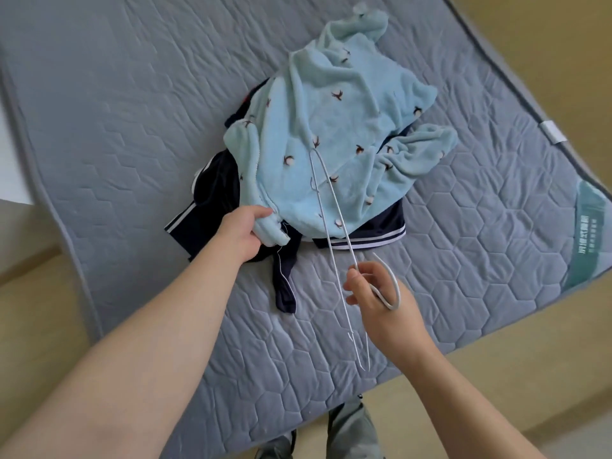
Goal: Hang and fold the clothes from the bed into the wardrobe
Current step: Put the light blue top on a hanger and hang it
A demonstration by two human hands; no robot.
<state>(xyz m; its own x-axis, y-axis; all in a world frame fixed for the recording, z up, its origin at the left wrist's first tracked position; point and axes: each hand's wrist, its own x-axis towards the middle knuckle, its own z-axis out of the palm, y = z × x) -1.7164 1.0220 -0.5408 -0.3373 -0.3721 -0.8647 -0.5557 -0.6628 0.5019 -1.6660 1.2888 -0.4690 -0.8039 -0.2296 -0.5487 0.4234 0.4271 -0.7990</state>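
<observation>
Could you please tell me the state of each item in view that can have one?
light blue fleece garment, crumpled on top of the pile, not yet on the hanger.
navy clothes, crumpled underneath it, unfolded.
white wire hanger, empty, held over the pile.
left hand, grips the fleece garment's edge.
right hand, holds the hanger near its hook.

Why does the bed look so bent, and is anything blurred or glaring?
Head view: the wide-angle lens bows the mattress edges; the light is soft and even, without glare, with only faint shadows beside the blue fleece garment; the white hanger in the right hand is sharp, while the left forearm nearest the lens looks slightly soft.
</observation>
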